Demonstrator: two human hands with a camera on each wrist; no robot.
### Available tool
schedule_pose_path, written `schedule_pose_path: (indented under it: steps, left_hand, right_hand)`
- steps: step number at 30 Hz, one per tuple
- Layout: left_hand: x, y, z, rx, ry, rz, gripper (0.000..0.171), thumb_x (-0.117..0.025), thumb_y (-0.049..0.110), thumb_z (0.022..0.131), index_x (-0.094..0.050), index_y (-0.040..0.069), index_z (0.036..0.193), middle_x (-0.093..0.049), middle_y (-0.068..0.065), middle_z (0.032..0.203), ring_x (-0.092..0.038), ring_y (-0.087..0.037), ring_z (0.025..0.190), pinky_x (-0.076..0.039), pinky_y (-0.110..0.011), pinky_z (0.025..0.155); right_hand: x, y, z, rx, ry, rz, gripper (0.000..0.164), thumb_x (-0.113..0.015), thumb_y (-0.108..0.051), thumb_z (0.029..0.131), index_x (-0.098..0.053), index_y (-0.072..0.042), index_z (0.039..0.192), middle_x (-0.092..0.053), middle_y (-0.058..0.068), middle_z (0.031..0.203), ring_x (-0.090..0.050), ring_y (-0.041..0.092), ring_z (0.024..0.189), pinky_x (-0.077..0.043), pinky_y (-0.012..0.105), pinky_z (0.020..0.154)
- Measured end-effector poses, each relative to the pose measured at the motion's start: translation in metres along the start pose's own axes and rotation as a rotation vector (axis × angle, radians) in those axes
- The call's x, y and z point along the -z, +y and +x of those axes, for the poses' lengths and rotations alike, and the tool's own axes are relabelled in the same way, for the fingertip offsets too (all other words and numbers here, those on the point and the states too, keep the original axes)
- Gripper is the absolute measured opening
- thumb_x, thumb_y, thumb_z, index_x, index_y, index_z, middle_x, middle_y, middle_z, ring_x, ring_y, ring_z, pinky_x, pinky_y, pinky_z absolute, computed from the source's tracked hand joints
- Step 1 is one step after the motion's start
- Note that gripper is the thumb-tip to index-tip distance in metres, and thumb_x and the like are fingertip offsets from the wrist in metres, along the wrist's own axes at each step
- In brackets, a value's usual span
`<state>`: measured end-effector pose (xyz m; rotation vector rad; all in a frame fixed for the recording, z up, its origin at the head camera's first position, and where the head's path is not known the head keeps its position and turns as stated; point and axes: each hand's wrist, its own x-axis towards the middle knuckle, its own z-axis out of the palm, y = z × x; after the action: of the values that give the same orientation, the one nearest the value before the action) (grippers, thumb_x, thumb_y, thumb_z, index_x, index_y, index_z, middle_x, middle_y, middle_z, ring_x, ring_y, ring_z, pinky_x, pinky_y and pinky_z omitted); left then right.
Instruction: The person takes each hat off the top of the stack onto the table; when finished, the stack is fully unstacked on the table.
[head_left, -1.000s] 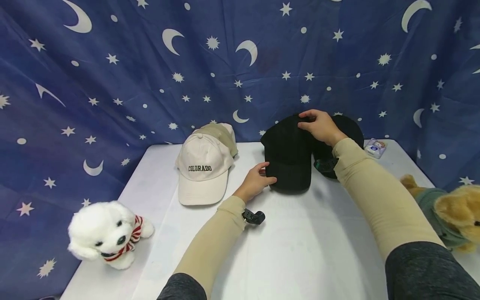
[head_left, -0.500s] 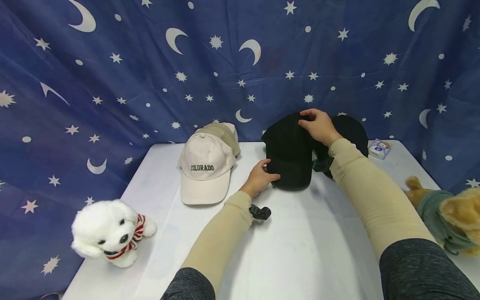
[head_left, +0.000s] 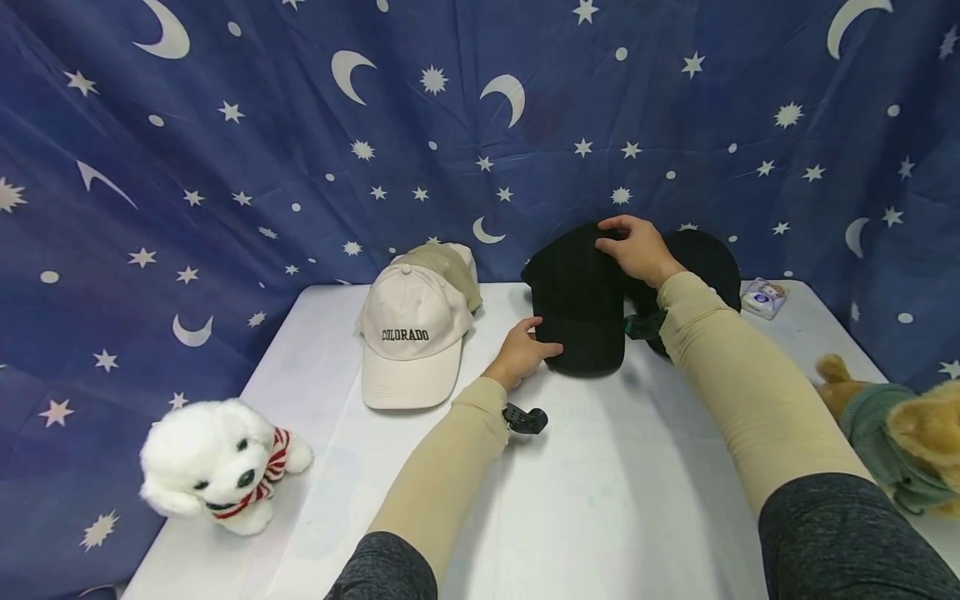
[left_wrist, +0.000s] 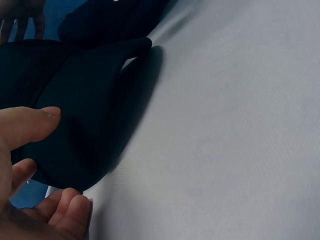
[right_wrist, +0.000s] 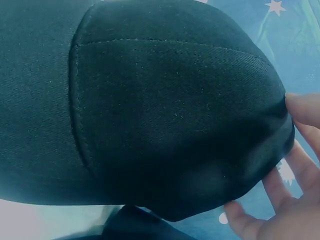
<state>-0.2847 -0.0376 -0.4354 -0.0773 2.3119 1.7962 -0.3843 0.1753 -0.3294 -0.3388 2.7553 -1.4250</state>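
Observation:
A black baseball cap faces me at the back of the table, its brim hanging toward the front. My left hand pinches the brim's left edge, thumb on top; the left wrist view shows the thumb across the dark fabric and fingertips at the rim. At the top of the crown, my right hand grips the cap; its fingers curve around the crown's end in the right wrist view. A second black cap sits to the right, partly hidden behind my right forearm.
Left of the black caps, a cream COLORADO cap overlaps a khaki cap. A white plush dog is at the table's left; a brown plush toy is at right. A small packet lies at the back right. A starry curtain hangs behind.
The black cap's brim has risen slightly with my left hand still on it. My right hand keeps its place on the crown. The head view has shifted a little.

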Motion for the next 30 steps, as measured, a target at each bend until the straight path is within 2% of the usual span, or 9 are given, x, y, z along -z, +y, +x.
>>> schedule_pose_path:
  steps: [11,17,22,25,30]
  left_hand:
    - [-0.0043,-0.0024,-0.0002,-0.001,0.027,0.057,0.076,-0.077,0.014,0.087,-0.037,0.006,0.152,-0.046,-0.019,0.147,-0.045,-0.028,0.134,-0.038,-0.037,0.109]
    - [-0.0048,-0.0009,-0.001,0.002,0.037,0.118,0.071,-0.076,0.014,0.088,-0.042,0.006,0.15,-0.046,-0.018,0.148,-0.045,-0.028,0.135,-0.037,-0.037,0.11]
    - [-0.0078,-0.0023,-0.0019,0.005,0.028,0.162,0.071,-0.076,0.016,0.088,-0.043,0.007,0.149,-0.043,-0.018,0.15,-0.041,-0.028,0.138,-0.034,-0.038,0.112]
    - [-0.0079,-0.0026,-0.0024,-0.003,0.036,0.165,0.069,-0.076,0.018,0.089,-0.043,0.006,0.149,-0.043,-0.017,0.15,-0.04,-0.027,0.139,-0.033,-0.038,0.113]
    - [-0.0041,-0.0018,-0.0043,-0.015,0.026,0.158,0.069,-0.076,0.02,0.089,-0.044,0.005,0.148,-0.045,-0.016,0.15,-0.043,-0.027,0.137,-0.035,-0.036,0.111]
  right_hand:
    - [-0.0014,0.0012,0.0042,-0.018,-0.025,0.011,0.046,-0.059,-0.016,0.101,-0.049,0.0,0.143,-0.043,0.022,0.147,-0.043,0.039,0.131,-0.038,0.054,0.105]
    - [-0.0011,0.0075,0.0052,-0.029,-0.027,0.022,0.046,-0.059,-0.014,0.1,-0.048,-0.001,0.143,-0.042,0.023,0.147,-0.041,0.04,0.132,-0.037,0.055,0.106]
    - [-0.0009,0.0087,0.0034,-0.004,-0.021,0.023,0.047,-0.06,-0.013,0.1,-0.048,0.0,0.143,-0.04,0.021,0.151,-0.035,0.038,0.139,-0.033,0.054,0.11]
    - [-0.0007,0.0063,0.0017,0.005,-0.025,0.017,0.047,-0.06,-0.014,0.1,-0.048,-0.001,0.144,-0.038,0.02,0.153,-0.032,0.038,0.141,-0.03,0.055,0.112]
    - [-0.0028,0.0042,-0.0007,0.015,-0.035,0.014,0.047,-0.061,-0.015,0.1,-0.049,-0.001,0.143,-0.04,0.021,0.15,-0.035,0.039,0.138,-0.033,0.056,0.109]
